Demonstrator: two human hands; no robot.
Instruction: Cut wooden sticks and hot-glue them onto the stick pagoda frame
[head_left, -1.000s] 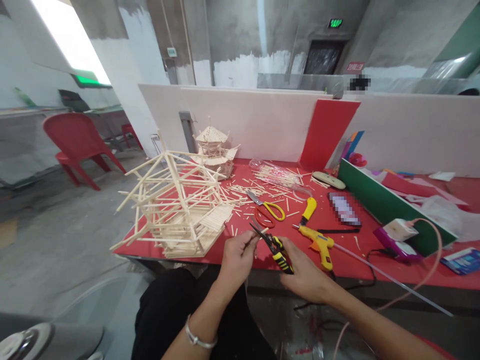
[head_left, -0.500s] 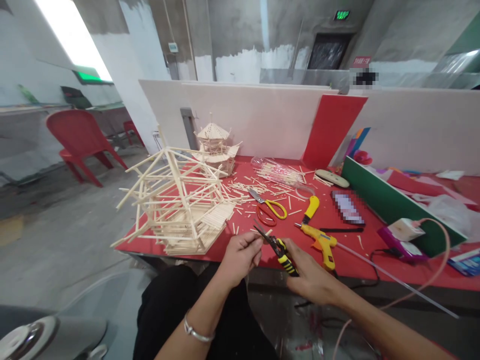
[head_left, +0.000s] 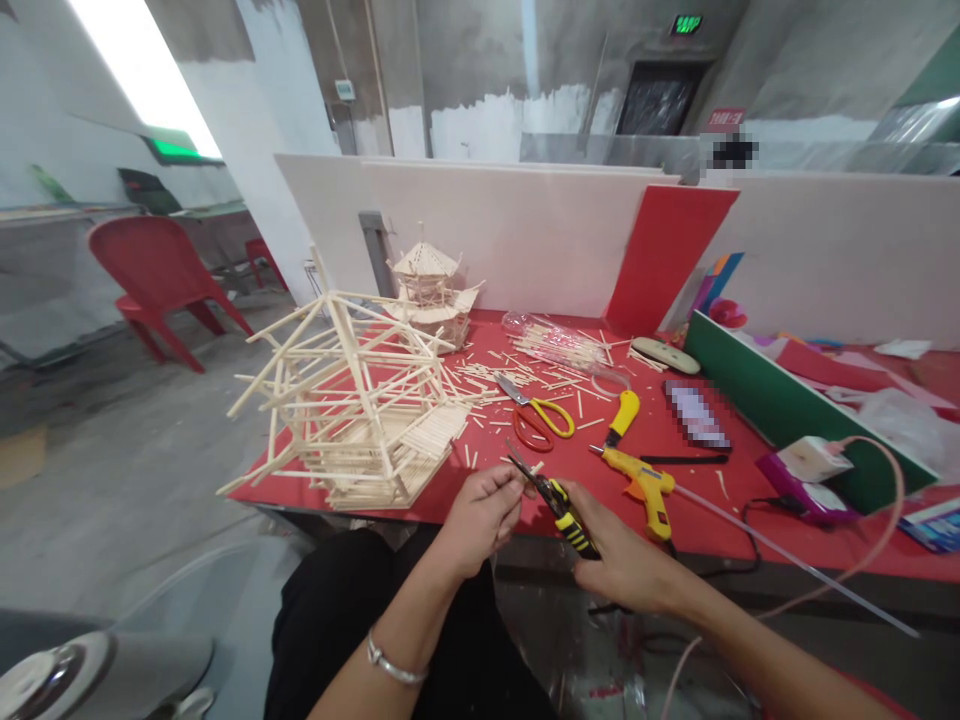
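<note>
Left hand point(head_left: 480, 515): over the near edge of the red table point(head_left: 577, 455), centre. Thumb and fingertips drawn together at the blades of the hand cutters point(head_left: 574, 530); whether a piece sits between them is too small to tell. Silver bracelet point(head_left: 401, 672) on this wrist.

Right hand point(head_left: 615, 555): just right of the left hand, fingers closed around the black-and-yellow handles of the cutters. Dark blades point far and left, tips near the left fingertips. A short pale piece point(head_left: 537, 467) shows just beside the blades; held or lying on the table, cannot tell.

Surroundings. Left: large open stick frame point(head_left: 346, 330) with slanting roof members, on the table's left end. Behind it, far side, a smaller tiered stick model point(head_left: 427, 262). Centre: loose cut sticks point(head_left: 495, 375) scattered; scissors point(head_left: 527, 403) with one red and one yellow handle loop lie on the near side of the scatter. Beyond, a clear plastic bag point(head_left: 559, 340) with sticks.

Right of the hands: yellow glue gun point(head_left: 637, 475), a translucent rod point(head_left: 795, 560) running from its rear toward near right. Yellow-handled tool point(head_left: 622, 415) just beyond the gun. Farther right, phone point(head_left: 696, 413), screen blurred, near a green board point(head_left: 795, 400).
</note>
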